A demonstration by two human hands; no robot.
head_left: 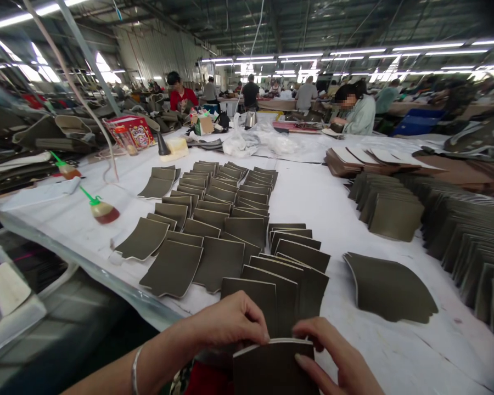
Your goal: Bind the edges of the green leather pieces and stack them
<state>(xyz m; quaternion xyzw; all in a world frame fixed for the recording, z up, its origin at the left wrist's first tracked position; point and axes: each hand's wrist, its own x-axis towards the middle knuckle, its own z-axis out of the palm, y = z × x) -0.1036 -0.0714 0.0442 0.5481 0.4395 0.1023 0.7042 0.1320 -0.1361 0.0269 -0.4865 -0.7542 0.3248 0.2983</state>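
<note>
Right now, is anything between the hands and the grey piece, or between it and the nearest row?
Nothing visible: left hand and right hand pinch the grey piece, with the nearest row directly beyond it.

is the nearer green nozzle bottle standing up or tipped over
Tipped over: the bottle lies on its side on the table, green nozzle pointing away to the left.

bare forearms — thin silver bangle (pixel 135 368) above the left hand (pixel 230 321)
</note>
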